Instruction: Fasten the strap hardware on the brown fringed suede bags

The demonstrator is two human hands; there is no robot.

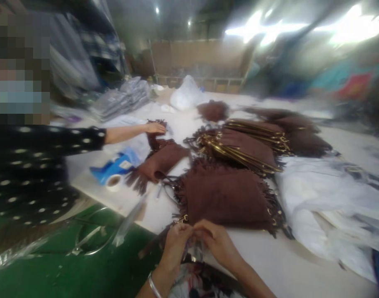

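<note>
My left hand (176, 245), with a bangle at its wrist, meets my right hand (218, 243) at the table's front edge. The fingers of both are pinched together, and what they hold is small, blurred and mostly hidden. Something shiny (194, 253) shows just below the fingertips. A dark brown strap (153, 245) runs out to the left of my left hand and hangs over the table edge. Right behind my hands lies a brown fringed bag (223, 198), flat on the table, with gold-coloured rings at its corners.
Stacked brown bags with gold zips (245, 147) lie farther back. White wrapping (326, 207) is heaped at right. A co-worker's hand (156, 127) rests on brown fringe at left, near another brown bag (166, 159), a tape roll (114, 182) and blue packaging (110, 169).
</note>
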